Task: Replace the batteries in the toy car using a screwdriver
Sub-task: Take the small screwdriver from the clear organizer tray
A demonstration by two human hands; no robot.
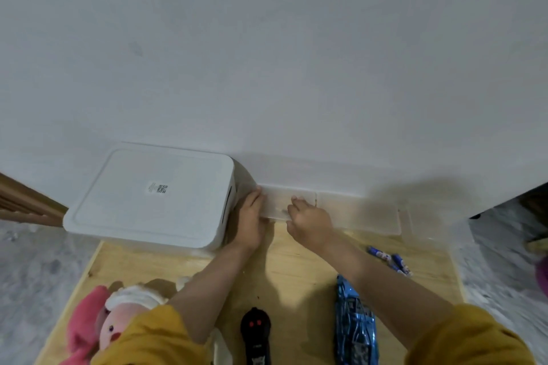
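Note:
A blue toy car [354, 326] lies on the wooden table [296, 264] near its front edge. Several blue batteries [390, 260] lie loose to the right of it. At the back, against the wall, stands a small translucent plastic box [277, 203]. My left hand [250, 218] grips the box's left end. My right hand [310, 221] is on its lid and front edge, fingers curled over it. I see no screwdriver.
A large white lidded bin [154, 197] stands at the back left, touching my left hand. More translucent boxes [364, 213] line the wall to the right. A black remote control [255, 335] and a pink doll [98, 323] lie at the front.

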